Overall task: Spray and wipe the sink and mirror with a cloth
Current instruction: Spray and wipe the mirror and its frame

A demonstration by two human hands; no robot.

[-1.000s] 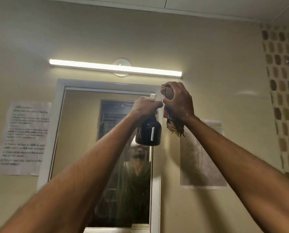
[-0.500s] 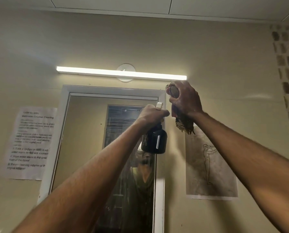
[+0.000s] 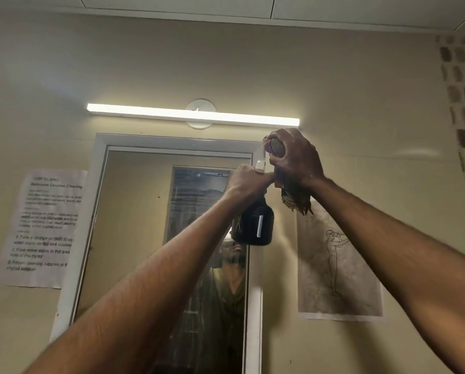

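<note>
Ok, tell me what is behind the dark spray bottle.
Behind the spray bottle, held up by the left hand, are the mirror and its white right frame. The bottle covers a patch of the glass, including part of the reflection.

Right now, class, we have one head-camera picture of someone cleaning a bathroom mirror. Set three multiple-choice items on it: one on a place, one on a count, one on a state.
1. Where is the light bar?
A. above the mirror
B. below the mirror
C. on the ceiling

2. How many paper sheets hang on the wall?
A. none
B. two
C. five

3. What does the left hand do?
A. hangs empty
B. lies flat on the glass
C. grips the dark spray bottle

Key: 1 A, the bar runs along the wall over the mirror's frame. 2 B, an instruction sheet hangs left of the mirror and a drawing right of it. 3 C, the fingers close round the bottle's top, while the right hand holds a cloth.
</note>
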